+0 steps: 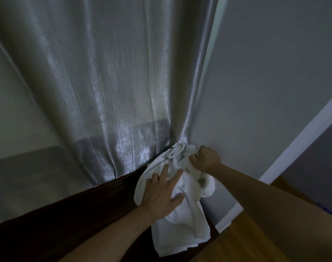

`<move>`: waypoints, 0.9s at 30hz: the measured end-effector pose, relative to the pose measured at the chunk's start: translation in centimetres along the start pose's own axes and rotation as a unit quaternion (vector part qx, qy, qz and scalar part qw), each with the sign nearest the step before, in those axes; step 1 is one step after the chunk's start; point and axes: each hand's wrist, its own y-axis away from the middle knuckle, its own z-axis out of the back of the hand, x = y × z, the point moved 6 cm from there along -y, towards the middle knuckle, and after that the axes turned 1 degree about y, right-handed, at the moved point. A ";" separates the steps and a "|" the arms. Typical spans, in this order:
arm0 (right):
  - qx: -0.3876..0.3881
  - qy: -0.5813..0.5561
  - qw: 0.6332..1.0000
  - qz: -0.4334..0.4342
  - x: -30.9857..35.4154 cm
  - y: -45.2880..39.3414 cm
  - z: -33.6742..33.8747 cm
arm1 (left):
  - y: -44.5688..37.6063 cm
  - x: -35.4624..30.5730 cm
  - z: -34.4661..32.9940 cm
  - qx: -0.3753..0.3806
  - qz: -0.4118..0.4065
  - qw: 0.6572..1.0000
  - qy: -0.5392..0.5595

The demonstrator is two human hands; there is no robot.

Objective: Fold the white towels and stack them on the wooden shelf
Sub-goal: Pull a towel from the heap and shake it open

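White towel [180, 214] lies under both hands.

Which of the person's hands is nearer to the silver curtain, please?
Left. The left hand lies flat on the white towel just below the curtain; the right hand grips towel beside the wall.

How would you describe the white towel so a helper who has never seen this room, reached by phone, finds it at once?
Follow the silvery curtain down to the dark wooden shelf, at its right end by the wall. The white towel lies there crumpled, one end hanging over the shelf's edge. The left hand presses it flat while the right hand grips its top; it is the only white cloth.
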 end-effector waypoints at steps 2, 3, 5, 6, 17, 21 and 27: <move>-0.032 -0.095 0.995 0.010 1.4 -0.4 2.7 | -0.2 0.2 -0.7 0.025 -0.003 1.000 0.012; -0.051 -0.135 0.989 0.016 2.0 -0.5 4.2 | -0.3 0.3 -1.0 0.033 -0.001 0.999 0.014; -0.094 -0.190 0.977 0.033 3.3 -0.4 7.3 | -0.5 0.4 -1.3 0.034 0.005 0.999 0.019; -0.110 -0.203 0.972 0.046 4.0 -0.2 8.8 | -0.7 0.3 -1.3 0.030 0.009 0.999 0.018; -0.267 -0.204 0.927 0.168 10.3 3.4 22.8 | -2.8 0.4 -0.7 0.003 0.055 0.998 0.021; -0.299 -0.194 0.918 0.175 11.2 4.0 27.3 | -3.4 0.5 -1.0 -0.006 0.048 0.998 0.049; -0.360 -0.240 0.891 0.139 10.5 5.0 33.0 | -4.0 1.0 -1.6 -0.002 0.072 0.994 0.077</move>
